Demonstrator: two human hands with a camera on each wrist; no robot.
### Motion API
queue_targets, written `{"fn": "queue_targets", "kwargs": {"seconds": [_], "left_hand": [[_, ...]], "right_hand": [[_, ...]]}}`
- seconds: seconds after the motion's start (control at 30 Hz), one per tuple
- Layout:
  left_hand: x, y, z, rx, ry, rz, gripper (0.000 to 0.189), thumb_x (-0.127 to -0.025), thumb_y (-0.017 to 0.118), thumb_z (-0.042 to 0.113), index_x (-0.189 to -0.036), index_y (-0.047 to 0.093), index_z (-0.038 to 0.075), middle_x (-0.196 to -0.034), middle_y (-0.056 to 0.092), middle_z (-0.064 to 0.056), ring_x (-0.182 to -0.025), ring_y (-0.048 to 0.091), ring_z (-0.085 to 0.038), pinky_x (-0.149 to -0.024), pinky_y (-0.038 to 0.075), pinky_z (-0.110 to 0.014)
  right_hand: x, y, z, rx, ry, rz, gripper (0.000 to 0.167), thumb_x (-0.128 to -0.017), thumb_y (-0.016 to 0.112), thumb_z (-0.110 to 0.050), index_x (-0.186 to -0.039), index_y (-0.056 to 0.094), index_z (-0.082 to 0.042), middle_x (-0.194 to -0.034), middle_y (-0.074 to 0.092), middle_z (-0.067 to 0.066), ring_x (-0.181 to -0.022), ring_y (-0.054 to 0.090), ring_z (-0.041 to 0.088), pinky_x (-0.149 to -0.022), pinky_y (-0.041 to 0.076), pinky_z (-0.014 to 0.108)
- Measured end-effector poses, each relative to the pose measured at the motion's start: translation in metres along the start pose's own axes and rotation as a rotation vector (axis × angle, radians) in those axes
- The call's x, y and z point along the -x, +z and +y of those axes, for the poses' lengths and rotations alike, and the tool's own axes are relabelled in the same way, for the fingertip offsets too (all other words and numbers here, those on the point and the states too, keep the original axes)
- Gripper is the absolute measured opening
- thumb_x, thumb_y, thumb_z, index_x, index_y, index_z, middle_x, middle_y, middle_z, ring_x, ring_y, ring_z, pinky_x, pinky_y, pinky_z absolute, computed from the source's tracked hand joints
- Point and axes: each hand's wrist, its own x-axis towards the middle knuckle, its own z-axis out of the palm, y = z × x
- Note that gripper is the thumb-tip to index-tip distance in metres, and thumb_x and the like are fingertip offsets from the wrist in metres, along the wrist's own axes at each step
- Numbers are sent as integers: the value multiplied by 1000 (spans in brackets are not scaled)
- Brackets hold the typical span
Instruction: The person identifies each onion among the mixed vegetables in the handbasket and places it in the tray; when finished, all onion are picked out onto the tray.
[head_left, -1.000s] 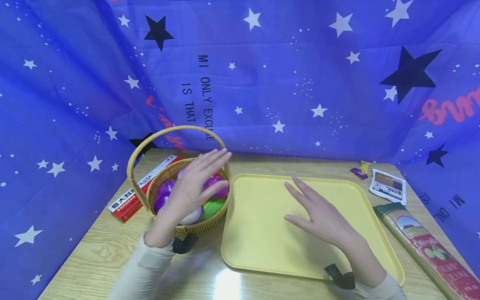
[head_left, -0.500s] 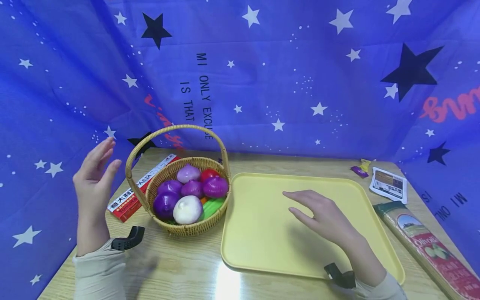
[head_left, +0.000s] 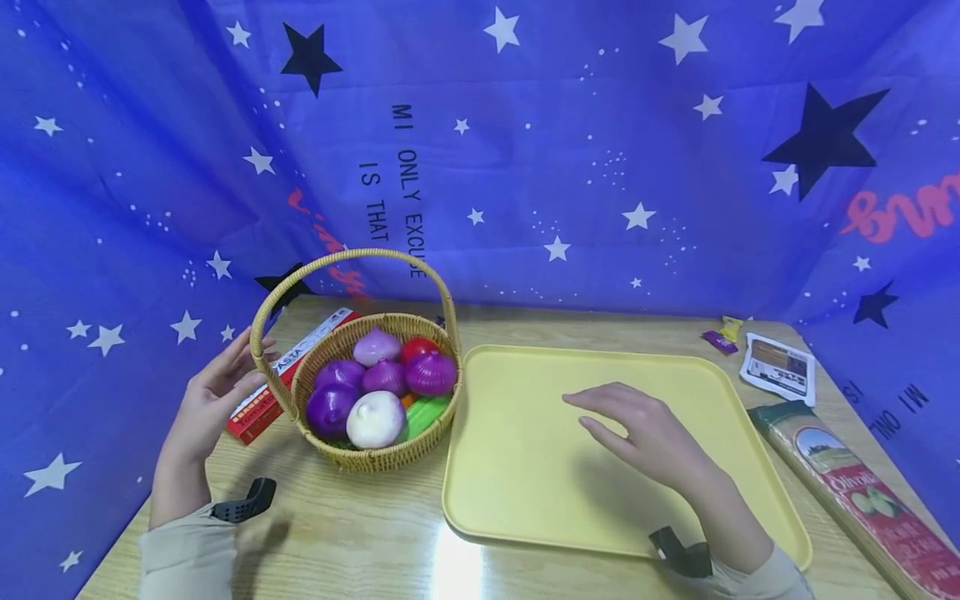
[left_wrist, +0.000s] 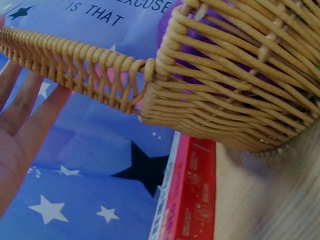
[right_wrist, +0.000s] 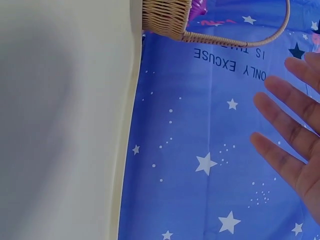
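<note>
My left hand [head_left: 213, 404] is at the left side of a wicker basket [head_left: 375, 457], its fingers reaching behind the arched handle [head_left: 267, 367]. In the left wrist view the fingers [left_wrist: 37, 117] look fairly straight, their tips at the handle's edge. Inside the basket sit several purple onions [head_left: 332, 408], a white onion [head_left: 377, 419], a red round vegetable [head_left: 420, 347] and a long green one [head_left: 426, 417]. Over the yellow tray [head_left: 510, 467] hovers my right hand [head_left: 645, 429], fingers relaxed and holding nothing.
Behind the basket on its left lies a red and white pasta box [head_left: 258, 414]. To the tray's right are a green and red Olivoila packet [head_left: 855, 492], a white pouch [head_left: 778, 369] and small purple and yellow wrapped pieces [head_left: 722, 337]. A blue star-printed cloth [head_left: 525, 183] hangs around the table.
My left hand has swung left from above the basket, uncovering the onions, then come down and in to the handle's left side. The right hand's fingers have lowered slightly over the tray.
</note>
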Motion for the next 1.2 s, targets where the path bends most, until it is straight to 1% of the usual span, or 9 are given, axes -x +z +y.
{"fn": "queue_targets", "kwargs": {"seconds": [0.07, 0.17, 0.4, 0.57, 0.77, 0.87, 1.0, 1.07, 1.2], "left_hand": [[-2, -2, 1, -22, -9, -27, 61, -91, 45, -14, -147, 28, 2, -128, 60, 5, -114, 59, -5, -95, 46, -12], [-3, -5, 3, -43, -31, -38, 60, -90, 48, -13, -145, 31, 1, -122, 63, 4, -109, 61, -3, -94, 46, -11], [-2, -11, 7, -37, -86, -68, 58, -91, 49, -12, -145, 33, 1, -120, 64, 6, -110, 60, -3, -93, 47, -11], [-1, -10, 9, -38, -71, -59, 57, -89, 47, -15, -144, 33, -2, -119, 65, 5, -108, 62, -3, -92, 48, -11], [-4, -9, 7, -7, -38, -59, 55, -91, 53, -7, -143, 35, -3, -119, 66, 4, -109, 62, -5, -91, 50, -14], [-6, -10, 6, -2, -25, -52, 55, -91, 54, -5, -142, 36, -3, -119, 66, 4, -109, 62, -4, -91, 50, -13], [-7, -10, 7, -18, -22, -38, 55, -89, 52, -12, -141, 37, -3, -118, 66, 5, -108, 62, -3, -90, 50, -12], [-6, -9, 8, -35, -38, -18, 54, -88, 51, -14, -140, 39, -4, -116, 67, 6, -107, 63, -2, -89, 50, -12], [-2, -7, 7, -81, -93, 14, 51, -89, 53, -10, -138, 42, -4, -113, 68, 10, -104, 63, 0, -87, 51, -11]], "right_hand": [[0, 0, 0, -1, -7, -1, 37, -80, 72, -13, -115, 67, -22, -108, 69, -9, -102, 63, 11, -88, 52, 30], [1, 1, 0, -1, -15, -3, 37, -79, 72, -12, -114, 68, -22, -108, 69, -9, -102, 64, 10, -88, 52, 30], [1, 5, -2, -24, -40, 7, 38, -79, 71, -6, -114, 68, -20, -107, 70, -8, -99, 64, 13, -87, 52, 29], [2, 6, -3, -20, -31, -6, 38, -79, 71, -7, -114, 68, -22, -107, 70, -9, -99, 64, 12, -86, 53, 31], [-2, 7, -3, -10, 4, -35, 35, -82, 69, -10, -115, 67, -21, -109, 70, -7, -102, 64, 15, -86, 54, 37], [-11, 8, -6, -28, 74, -82, 32, -86, 66, -16, -117, 66, -22, -113, 69, -4, -107, 63, 18, -89, 53, 41], [-34, 14, -11, -119, 170, -143, 31, -91, 62, -23, -121, 64, -20, -119, 67, -1, -114, 61, 21, -95, 51, 43], [-48, 21, -13, -194, 200, -172, 32, -92, 60, -25, -123, 62, -19, -121, 66, 0, -113, 61, 22, -96, 51, 43], [-77, 42, -19, -337, 231, -258, 35, -94, 57, -25, -127, 59, -15, -127, 63, 5, -109, 63, 25, -93, 52, 44]]}}
